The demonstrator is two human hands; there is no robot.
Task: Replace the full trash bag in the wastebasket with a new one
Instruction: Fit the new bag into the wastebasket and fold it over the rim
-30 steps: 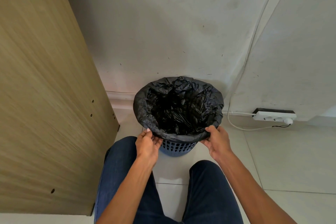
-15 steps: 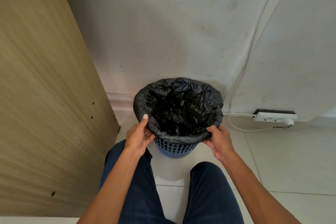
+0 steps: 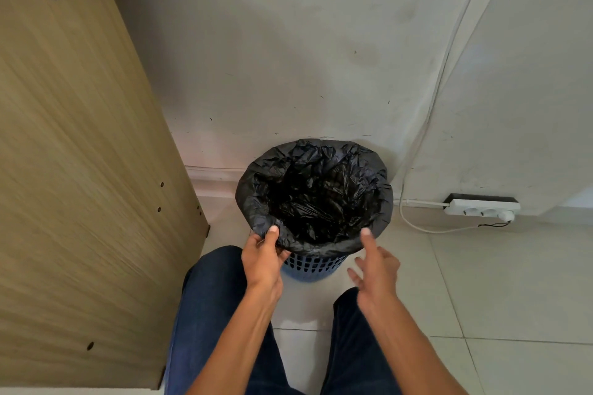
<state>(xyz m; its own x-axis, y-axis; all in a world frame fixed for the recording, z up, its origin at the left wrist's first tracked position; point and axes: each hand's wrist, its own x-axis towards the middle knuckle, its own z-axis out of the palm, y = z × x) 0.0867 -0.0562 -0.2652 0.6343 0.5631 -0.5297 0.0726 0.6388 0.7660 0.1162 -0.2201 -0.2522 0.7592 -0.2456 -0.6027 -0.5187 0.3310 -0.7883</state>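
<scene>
- Head view, what moved: the right hand has let go of the near-right rim it held half a second ago. It now hangs just short of the rim, with its fingers spread and released. The left hand has slid round to the near-left rim.
- Head view, left grip: the thumb lies over the folded edge of the trash bag with the fingers tucked beneath. It is pinching the plastic.
- Head view, where the bag is: it lines the blue wastebasket, with its mouth turned down over the rim all round. The basket stands upright on the floor against the wall, straight ahead of the knees. The inside is too dark to tell how full it is.
- Head view, key relation: the rim lies directly ahead of and slightly above both hands. The left hand is already on it, while the right index tip is at the fold or just shy of it; I cannot tell whether it touches.
- Judgement: the next move probably depends on the right hand closing forward onto the near-right fold, opposite the left.
- Head view, surroundings: a wooden panel stands close on the left, and a power strip lies well off to the right.
</scene>
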